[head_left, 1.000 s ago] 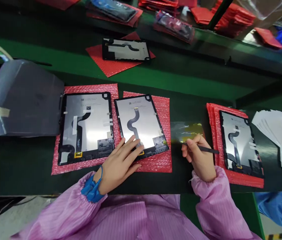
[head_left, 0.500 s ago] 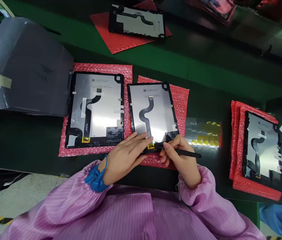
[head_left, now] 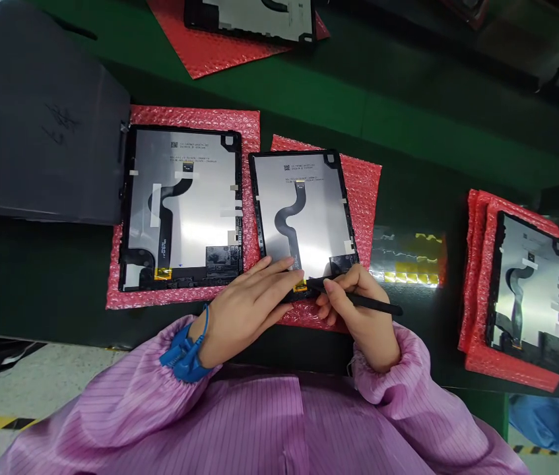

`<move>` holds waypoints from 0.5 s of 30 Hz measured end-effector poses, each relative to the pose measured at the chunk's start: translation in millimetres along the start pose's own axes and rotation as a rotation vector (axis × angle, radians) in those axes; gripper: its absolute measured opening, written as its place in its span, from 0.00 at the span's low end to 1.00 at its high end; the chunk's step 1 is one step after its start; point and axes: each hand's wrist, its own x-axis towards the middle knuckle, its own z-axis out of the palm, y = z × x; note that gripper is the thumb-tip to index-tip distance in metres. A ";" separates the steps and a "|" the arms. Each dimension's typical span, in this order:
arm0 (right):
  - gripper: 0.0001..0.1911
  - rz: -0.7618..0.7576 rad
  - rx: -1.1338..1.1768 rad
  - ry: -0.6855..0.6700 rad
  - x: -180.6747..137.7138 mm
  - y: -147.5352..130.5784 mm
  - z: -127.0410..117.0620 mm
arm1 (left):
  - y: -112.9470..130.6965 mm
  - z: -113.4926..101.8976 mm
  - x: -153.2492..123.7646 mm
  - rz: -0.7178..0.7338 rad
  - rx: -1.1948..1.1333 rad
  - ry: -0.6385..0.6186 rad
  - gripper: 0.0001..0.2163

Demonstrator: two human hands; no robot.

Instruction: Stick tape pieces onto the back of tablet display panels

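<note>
A tablet screen panel (head_left: 321,218) lies back side up before me, tilted slightly, with a black ribbon cable (head_left: 286,221) winding down its grey back. My left hand (head_left: 254,300) rests with outstretched fingers across the panel's lower left corner, its fingertips beside the yellow tape (head_left: 300,285) at the cable's lower end. Between the thumb and fingers of my right hand (head_left: 361,310) is a slim black pen-like tool (head_left: 375,304), whose tip reaches that yellow tape. Whether the tip presses on it I cannot tell. Red bubble wrap (head_left: 361,191) lies beneath the panel.
Left of it, a second panel (head_left: 200,211) sits on red bubble wrap. A dark grey box-like cover (head_left: 56,132) stands at the far left. Yellow tape pieces on a clear sheet (head_left: 410,277) lie to the right, then a stacked panel (head_left: 529,284). Another panel (head_left: 254,20) is at the back.
The head view has shifted a little, so the things at the back sit higher in the picture. Both hands and the black tool keep nearly the same place on the panel.
</note>
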 end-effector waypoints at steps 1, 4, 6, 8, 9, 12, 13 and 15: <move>0.16 -0.001 -0.006 0.000 -0.1 0.2 -0.3 | -0.3 0.0 0.2 0.012 0.006 -0.002 0.17; 0.16 -0.001 -0.028 0.000 0.1 0.5 -0.4 | -1.7 0.0 0.8 0.057 0.030 -0.021 0.15; 0.17 0.005 -0.041 -0.001 0.2 0.4 0.2 | -3.3 -0.1 1.0 0.072 0.054 -0.036 0.14; 0.17 0.015 -0.048 0.004 0.1 0.0 0.6 | -4.9 0.0 0.9 0.084 0.082 -0.043 0.13; 0.17 0.018 -0.050 0.018 0.1 -0.3 0.4 | -5.3 0.4 0.9 0.091 0.095 -0.046 0.13; 0.18 0.004 -0.045 0.102 -0.1 -1.2 -2.3 | -2.1 2.9 1.8 0.095 0.134 -0.065 0.14; 0.18 -0.006 -0.040 0.131 -0.3 -1.5 -3.9 | 1.0 3.9 2.6 0.081 0.145 -0.071 0.15; 0.19 -0.026 -0.025 0.167 -1.8 -1.8 -7.4 | 9.2 4.9 4.9 0.044 0.144 -0.089 0.19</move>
